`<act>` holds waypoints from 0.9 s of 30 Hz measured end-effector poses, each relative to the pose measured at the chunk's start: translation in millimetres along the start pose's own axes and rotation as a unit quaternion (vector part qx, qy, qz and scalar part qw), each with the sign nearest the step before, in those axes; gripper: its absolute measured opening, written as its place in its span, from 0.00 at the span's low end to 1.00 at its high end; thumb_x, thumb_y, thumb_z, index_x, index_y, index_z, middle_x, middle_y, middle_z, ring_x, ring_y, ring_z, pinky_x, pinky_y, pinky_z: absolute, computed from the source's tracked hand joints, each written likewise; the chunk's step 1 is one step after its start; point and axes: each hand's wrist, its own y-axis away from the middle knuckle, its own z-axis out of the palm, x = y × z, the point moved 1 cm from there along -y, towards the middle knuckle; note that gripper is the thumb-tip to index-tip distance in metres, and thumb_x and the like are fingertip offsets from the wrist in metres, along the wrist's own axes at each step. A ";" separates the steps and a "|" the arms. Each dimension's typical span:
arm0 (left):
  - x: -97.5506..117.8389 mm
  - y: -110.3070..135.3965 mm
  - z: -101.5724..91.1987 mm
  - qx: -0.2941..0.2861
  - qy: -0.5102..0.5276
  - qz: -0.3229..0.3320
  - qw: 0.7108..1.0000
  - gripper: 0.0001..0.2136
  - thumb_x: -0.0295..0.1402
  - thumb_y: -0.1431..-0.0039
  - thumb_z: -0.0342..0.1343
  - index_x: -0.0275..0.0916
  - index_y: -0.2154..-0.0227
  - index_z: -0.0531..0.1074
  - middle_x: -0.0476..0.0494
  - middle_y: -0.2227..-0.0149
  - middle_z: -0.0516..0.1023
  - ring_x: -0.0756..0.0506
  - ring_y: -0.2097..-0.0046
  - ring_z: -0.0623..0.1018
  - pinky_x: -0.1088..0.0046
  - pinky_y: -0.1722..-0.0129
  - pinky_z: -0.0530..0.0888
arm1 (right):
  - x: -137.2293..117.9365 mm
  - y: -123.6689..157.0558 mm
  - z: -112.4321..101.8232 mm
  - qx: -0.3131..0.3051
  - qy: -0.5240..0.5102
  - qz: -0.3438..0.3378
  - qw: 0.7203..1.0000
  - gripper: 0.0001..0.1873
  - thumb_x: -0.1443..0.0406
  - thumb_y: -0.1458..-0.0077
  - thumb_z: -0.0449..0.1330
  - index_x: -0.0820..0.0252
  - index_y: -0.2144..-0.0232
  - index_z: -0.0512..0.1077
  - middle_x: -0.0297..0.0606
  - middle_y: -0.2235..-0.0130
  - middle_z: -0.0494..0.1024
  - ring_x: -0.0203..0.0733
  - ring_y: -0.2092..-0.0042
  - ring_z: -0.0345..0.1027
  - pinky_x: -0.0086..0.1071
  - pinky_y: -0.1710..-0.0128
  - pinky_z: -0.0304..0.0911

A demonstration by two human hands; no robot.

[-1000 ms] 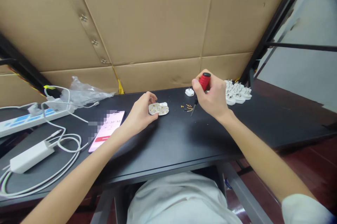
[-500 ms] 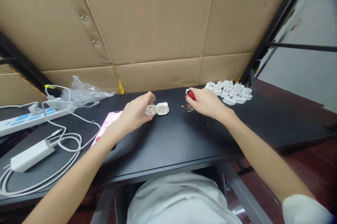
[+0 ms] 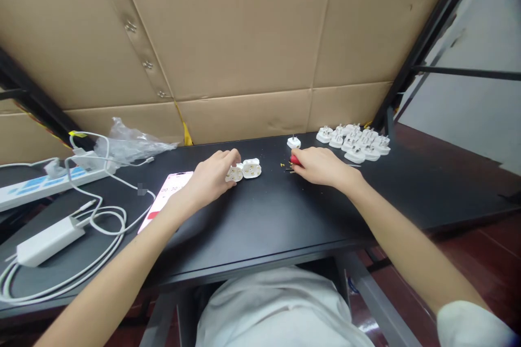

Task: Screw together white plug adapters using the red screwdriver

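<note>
Head view: left hand (image 3: pixel 209 177) curled over white plug half (image 3: pixel 234 174), fingers touching it, grip firmness unclear. Second plug half (image 3: pixel 252 168) just beside it on black desk (image 3: pixel 260 227). Right hand (image 3: pixel 321 166) closed narrow around red screwdriver (image 3: pixel 294 160), shaft hidden. Brass screws (image 3: pixel 284 165) and upright white plug (image 3: pixel 293 143) near right hand. White plug bodies (image 3: pixel 354 143) grouped further right. Phone (image 3: pixel 173 187), power strip (image 3: pixel 40 187), white charger (image 3: pixel 49 241) far left.
</note>
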 end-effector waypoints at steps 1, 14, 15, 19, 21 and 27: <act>0.0 -0.1 0.6 0.003 0.002 0.001 1.000 0.17 0.28 0.44 0.62 0.49 0.54 0.68 0.43 0.49 0.83 0.33 0.47 0.82 0.63 0.59 0.74 | 0.4 -0.1 0.3 -0.005 0.003 0.002 1.000 0.10 0.64 0.26 0.53 0.58 0.52 0.74 0.50 0.52 0.86 0.58 0.52 0.83 0.38 0.61 0.59; -4.6 -4.8 8.8 0.007 0.038 0.014 0.999 0.17 0.26 0.44 0.64 0.46 0.55 0.65 0.40 0.50 0.81 0.32 0.48 0.80 0.56 0.52 0.76 | -3.2 -3.4 5.8 -0.021 0.020 0.025 0.999 0.14 0.63 0.26 0.56 0.63 0.45 0.76 0.56 0.47 0.86 0.63 0.45 0.83 0.42 0.54 0.68; -5.3 -4.8 8.6 0.007 0.036 0.012 0.999 0.17 0.26 0.44 0.64 0.46 0.55 0.66 0.40 0.50 0.81 0.32 0.48 0.80 0.57 0.53 0.76 | -3.9 -3.8 6.1 -0.022 0.020 0.026 0.999 0.14 0.63 0.26 0.56 0.63 0.45 0.76 0.56 0.47 0.86 0.64 0.46 0.84 0.42 0.54 0.69; -6.8 -3.8 6.4 0.002 0.030 0.013 0.999 0.18 0.26 0.46 0.64 0.47 0.55 0.67 0.41 0.50 0.81 0.32 0.48 0.81 0.58 0.54 0.76 | -5.2 -4.4 6.8 -0.022 0.021 0.028 0.999 0.15 0.65 0.26 0.54 0.63 0.45 0.76 0.57 0.48 0.86 0.63 0.47 0.84 0.42 0.53 0.69; -6.3 -3.2 4.9 -0.007 0.034 0.015 0.999 0.19 0.26 0.46 0.64 0.47 0.54 0.67 0.41 0.50 0.81 0.32 0.47 0.80 0.58 0.53 0.76 | -5.1 -4.6 7.1 -0.021 0.022 0.029 0.999 0.14 0.65 0.26 0.54 0.63 0.45 0.75 0.58 0.48 0.86 0.63 0.46 0.84 0.42 0.53 0.70; -1.7 0.1 -6.2 -0.046 0.009 -0.011 0.999 0.22 0.29 0.46 0.65 0.48 0.50 0.67 0.40 0.44 0.79 0.31 0.41 0.79 0.57 0.52 0.77 | -5.0 -6.1 11.1 -0.015 0.021 0.031 0.999 0.15 0.64 0.26 0.55 0.65 0.44 0.75 0.61 0.49 0.85 0.65 0.47 0.84 0.44 0.53 0.70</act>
